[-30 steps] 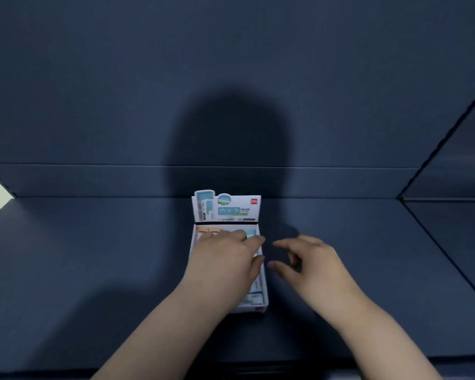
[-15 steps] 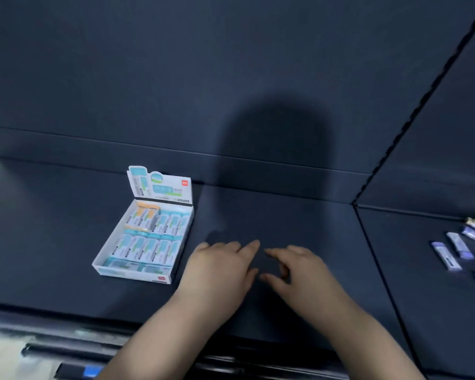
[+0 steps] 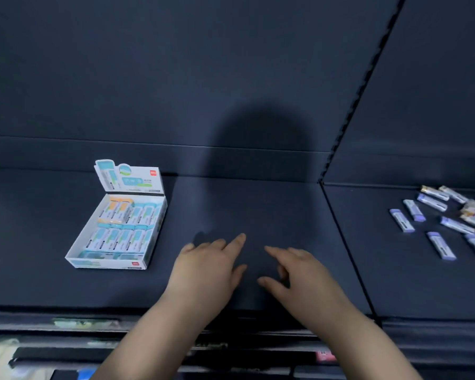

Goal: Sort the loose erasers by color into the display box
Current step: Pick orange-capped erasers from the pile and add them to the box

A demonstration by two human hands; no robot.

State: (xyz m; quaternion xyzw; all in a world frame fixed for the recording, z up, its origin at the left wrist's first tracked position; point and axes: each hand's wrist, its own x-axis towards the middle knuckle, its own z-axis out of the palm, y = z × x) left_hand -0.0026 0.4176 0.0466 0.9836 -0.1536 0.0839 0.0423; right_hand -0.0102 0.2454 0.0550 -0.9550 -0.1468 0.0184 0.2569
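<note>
Beside box (image 3: 107, 263), left hand (image 3: 206, 272) (seemingly flat)

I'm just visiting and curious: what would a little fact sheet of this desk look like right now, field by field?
Surface: dark blue padded mat
Box: white cardboard display box, on the left, lid flap upright
Inside box: teal-sleeved erasers in rows, a few orange-sleeved erasers toward the back left
Loose: purple-sleeved erasers scattered far right
Left hand: open, holding nothing
Right hand: open, holding nothing, fingers loosely bent
Hands' place: between box and loose erasers, touching neither
</note>
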